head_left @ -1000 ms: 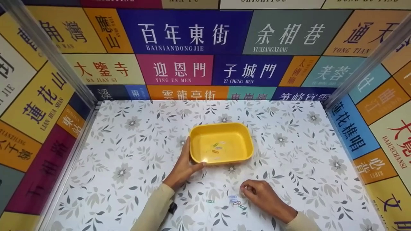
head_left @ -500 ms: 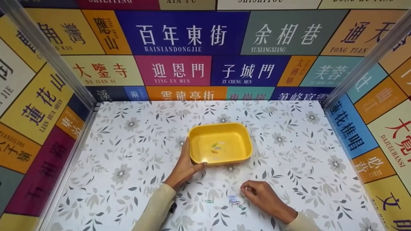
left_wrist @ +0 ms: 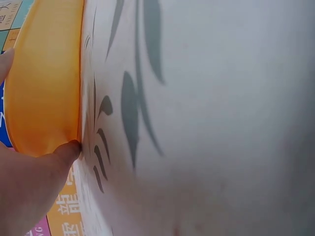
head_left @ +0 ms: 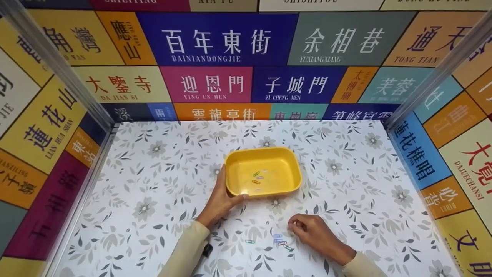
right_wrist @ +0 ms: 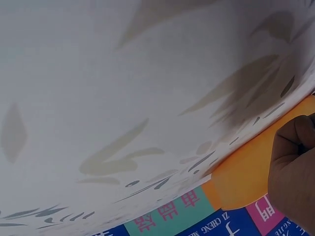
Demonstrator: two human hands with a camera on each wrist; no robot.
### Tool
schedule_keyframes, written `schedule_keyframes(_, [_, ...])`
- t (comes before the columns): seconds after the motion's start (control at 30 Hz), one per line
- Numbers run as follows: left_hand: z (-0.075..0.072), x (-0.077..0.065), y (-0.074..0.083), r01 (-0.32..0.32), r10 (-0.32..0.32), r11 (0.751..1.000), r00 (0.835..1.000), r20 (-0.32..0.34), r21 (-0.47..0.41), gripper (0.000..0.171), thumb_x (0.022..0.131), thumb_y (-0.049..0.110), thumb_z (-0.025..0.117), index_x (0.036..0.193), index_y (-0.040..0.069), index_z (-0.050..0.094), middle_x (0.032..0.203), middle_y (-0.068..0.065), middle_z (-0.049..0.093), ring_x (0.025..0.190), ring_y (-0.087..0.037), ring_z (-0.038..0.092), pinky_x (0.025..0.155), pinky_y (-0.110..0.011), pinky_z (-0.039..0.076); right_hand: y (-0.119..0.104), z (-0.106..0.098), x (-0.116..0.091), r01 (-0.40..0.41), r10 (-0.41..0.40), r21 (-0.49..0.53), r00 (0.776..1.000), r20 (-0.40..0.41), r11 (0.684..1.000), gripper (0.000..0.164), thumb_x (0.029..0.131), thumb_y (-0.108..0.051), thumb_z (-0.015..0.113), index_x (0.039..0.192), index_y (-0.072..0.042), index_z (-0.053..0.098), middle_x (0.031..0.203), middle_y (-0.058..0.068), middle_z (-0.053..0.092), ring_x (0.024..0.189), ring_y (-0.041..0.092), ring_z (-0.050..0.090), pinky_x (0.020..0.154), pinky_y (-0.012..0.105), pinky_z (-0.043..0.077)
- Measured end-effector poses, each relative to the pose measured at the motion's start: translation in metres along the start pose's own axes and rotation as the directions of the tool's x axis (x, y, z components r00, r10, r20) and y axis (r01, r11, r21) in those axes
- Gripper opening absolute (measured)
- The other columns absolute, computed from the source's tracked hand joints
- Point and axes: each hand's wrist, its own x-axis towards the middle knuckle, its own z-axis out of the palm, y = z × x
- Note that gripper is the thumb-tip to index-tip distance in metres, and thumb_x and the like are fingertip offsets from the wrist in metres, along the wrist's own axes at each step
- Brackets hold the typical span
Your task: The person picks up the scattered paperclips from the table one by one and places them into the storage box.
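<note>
A yellow plastic box (head_left: 282, 154) with rounded corners stands upright on the table. My left hand (head_left: 221, 200) grips its near left corner, fingers along the left side and thumb at the front; the left wrist view shows the thumb (left_wrist: 66, 151) low against the wall. Several small paper clips (head_left: 256, 182) lie inside, among them green and orange ones. My right hand (head_left: 315, 234) rests on the table with its fingers curled in, and nothing shows in it. Just left of it lies a small group of coloured paper clips (head_left: 282, 243). A green paper clip (head_left: 250, 241) lies apart, farther left.
The table (head_left: 161, 238) wears a white cover printed with grey leaves and flowers. Upright panels with coloured lettered blocks (head_left: 215, 84) enclose it at the back and both sides. A small dark object (head_left: 207, 250) shows beside the left sleeve.
</note>
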Motion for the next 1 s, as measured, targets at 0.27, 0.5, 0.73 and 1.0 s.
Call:
schedule_keyframes(0.27, [-0.001,0.001,-0.002,-0.001,0.001,1.000,1.000,-0.014,-0.002,0.134,0.083,0.031,0.096,0.179,0.021,0.003,0.186,-0.003,0.008,0.170,-0.026,0.013,0.137,-0.048,0.010,0.001,-0.005,0.006,0.000,0.000,0.002,1.000,0.031,1.000,0.011,0.097,-0.002,0.081,0.095,-0.013,0.080,0.077,-0.016,0.066,0.065,-0.005,0.052,0.055,0.017,0.047])
schedule_keyframes(0.5, [-0.002,0.001,-0.006,-0.059,0.059,0.997,0.998,-0.015,-0.039,0.134,0.083,0.033,0.096,0.179,0.014,0.005,0.186,-0.008,0.009,0.170,-0.031,0.013,0.137,-0.052,0.010,0.001,-0.005,0.009,0.018,-0.017,-0.021,0.999,0.051,1.000,0.012,0.097,-0.001,0.081,0.095,-0.013,0.079,0.079,-0.015,0.069,0.067,-0.005,0.054,0.057,0.017,0.050])
schedule_keyframes(0.73, [-0.002,0.001,-0.009,-0.058,0.057,0.998,0.998,-0.016,-0.037,0.134,0.083,0.034,0.096,0.179,0.013,0.005,0.185,-0.009,0.009,0.170,-0.030,0.013,0.138,-0.053,0.009,-0.001,-0.008,0.014,0.015,-0.014,-0.013,0.997,0.074,1.000,0.008,0.099,-0.004,0.079,0.095,-0.010,0.079,0.078,-0.016,0.066,0.067,-0.005,0.053,0.057,0.019,0.050])
schedule_keyframes(1.0, [-0.002,0.000,-0.008,-0.041,0.040,0.998,0.999,-0.006,-0.050,0.135,0.083,0.038,0.096,0.179,0.016,0.004,0.186,-0.005,0.007,0.170,-0.027,0.011,0.138,-0.049,0.008,-0.003,-0.010,0.018,0.041,-0.038,-0.033,0.996,0.077,0.999,0.009,0.100,-0.004,0.079,0.094,-0.011,0.079,0.076,-0.016,0.064,0.066,-0.005,0.052,0.058,0.015,0.047])
